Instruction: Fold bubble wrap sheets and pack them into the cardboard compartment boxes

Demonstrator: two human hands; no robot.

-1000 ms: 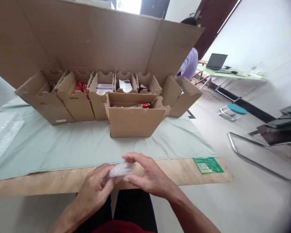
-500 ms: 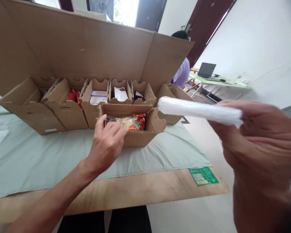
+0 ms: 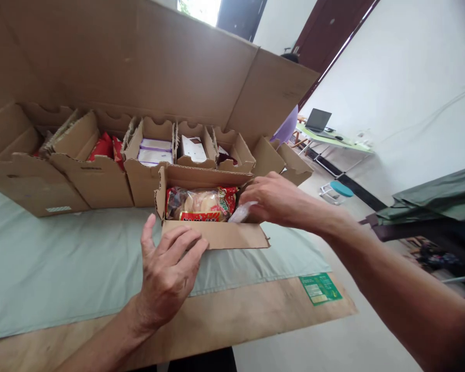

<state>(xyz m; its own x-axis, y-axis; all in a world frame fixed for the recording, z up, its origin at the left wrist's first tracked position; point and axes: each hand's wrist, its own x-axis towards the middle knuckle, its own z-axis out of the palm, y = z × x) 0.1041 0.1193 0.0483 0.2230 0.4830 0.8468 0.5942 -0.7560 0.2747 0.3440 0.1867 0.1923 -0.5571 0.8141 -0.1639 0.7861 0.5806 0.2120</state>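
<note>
The small cardboard box (image 3: pixel 217 236) stands open in front of me, its front panel tilted outward. Inside lies a clear and red food packet (image 3: pixel 202 203) with pale round pieces showing. My left hand (image 3: pixel 172 263) has its fingers spread, the tips resting on the front panel and the thumb near the left corner. My right hand (image 3: pixel 269 199) reaches into the box's right end, fingers closed on a white folded packing sheet (image 3: pixel 242 212) beside the packet. The fingertips of that hand are partly hidden.
Behind stands a row of cardboard bins (image 3: pixel 87 178) holding red packets (image 3: pixel 103 148), white-and-purple packs (image 3: pixel 155 155) and a white box (image 3: pixel 194 150). A tall cardboard panel (image 3: pixel 158 67) rises behind them. Pale green cloth (image 3: pixel 101 248) covers the table; a green card (image 3: pixel 320 288) lies near its front corner.
My right hand has moved left and away from me, taking the white sheet into the box's right end. My left hand has drawn back from the packet onto the front panel, which now leans outward.
</note>
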